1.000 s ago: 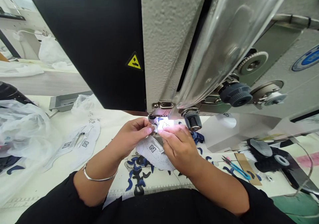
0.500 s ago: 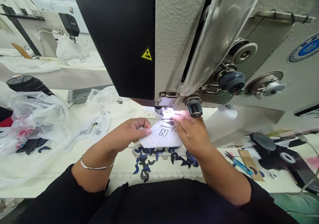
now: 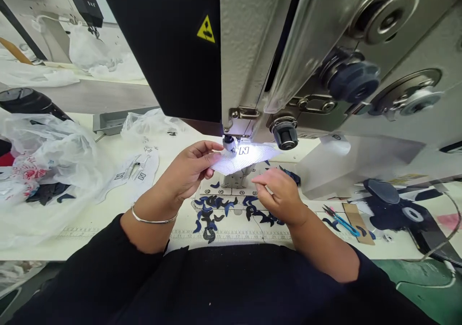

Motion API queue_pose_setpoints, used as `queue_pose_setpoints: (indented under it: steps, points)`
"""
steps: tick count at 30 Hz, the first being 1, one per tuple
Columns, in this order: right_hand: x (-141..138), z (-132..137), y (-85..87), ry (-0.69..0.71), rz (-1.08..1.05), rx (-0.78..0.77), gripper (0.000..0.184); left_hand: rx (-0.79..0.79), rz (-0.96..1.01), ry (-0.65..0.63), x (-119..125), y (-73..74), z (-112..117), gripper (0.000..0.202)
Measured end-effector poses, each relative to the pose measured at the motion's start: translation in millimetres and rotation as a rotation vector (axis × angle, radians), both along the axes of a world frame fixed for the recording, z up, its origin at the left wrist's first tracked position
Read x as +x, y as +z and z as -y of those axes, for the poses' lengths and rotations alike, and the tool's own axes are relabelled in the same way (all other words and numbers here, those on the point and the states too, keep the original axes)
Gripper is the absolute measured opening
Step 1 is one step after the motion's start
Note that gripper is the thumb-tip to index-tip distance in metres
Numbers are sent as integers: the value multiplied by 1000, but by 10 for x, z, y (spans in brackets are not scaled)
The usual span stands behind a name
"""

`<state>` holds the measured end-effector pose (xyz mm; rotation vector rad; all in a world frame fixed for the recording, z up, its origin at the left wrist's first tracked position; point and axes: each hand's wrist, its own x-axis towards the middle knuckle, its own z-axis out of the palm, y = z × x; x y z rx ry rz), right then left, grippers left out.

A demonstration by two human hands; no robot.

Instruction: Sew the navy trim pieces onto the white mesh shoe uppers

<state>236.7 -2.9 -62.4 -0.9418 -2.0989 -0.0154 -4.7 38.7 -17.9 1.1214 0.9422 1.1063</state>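
A white mesh panel (image 3: 240, 159) is pinched at its edge by the left hand (image 3: 189, 168) beneath the sewing machine's presser foot (image 3: 229, 144); the right hand (image 3: 277, 200), loosely curled and empty, is held just below the panel.

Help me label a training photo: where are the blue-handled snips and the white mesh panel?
Blue-handled snips (image 3: 342, 224): head view, on the blue handles.
White mesh panel (image 3: 231, 164): head view, on the mesh left of the N.
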Motion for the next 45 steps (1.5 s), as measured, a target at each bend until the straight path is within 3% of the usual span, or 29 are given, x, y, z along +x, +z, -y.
queue_pose_setpoints:
  steps: [3,5,8,11,16,24,30,33,38,41,45]
  points:
    - [-20,-89,-117,58,243,-348,20,16,67,122,-92,-207,-15,21]
    - [-67,-136,-200,86,399,-472,18,-1,7,179,-158,-405,-16,19]
    - [-164,-156,-330,105,565,-508,11,-11,-264,179,-220,-682,12,20]
    - [-246,-137,-439,112,618,-494,9,47,-539,144,-225,-811,57,25]
    - [-297,-118,-494,79,675,-467,11,140,-734,94,-197,-799,61,27]
    - [-326,-107,-462,-2,732,-472,6,159,-795,92,-194,-838,21,25]
    - [-311,-101,-420,21,720,-503,9,166,-847,60,-176,-814,31,23]
    - [-320,-98,-436,53,691,-510,12,225,-881,-42,-187,-816,35,20]
    - [-359,-101,-510,96,680,-532,13,505,-1080,-373,-198,-888,64,14]
    - [-367,-109,-540,103,696,-517,15,580,-1249,-392,-195,-921,91,23]
    - [-359,-125,-559,104,691,-516,16,553,-1292,-404,-216,-909,92,30]
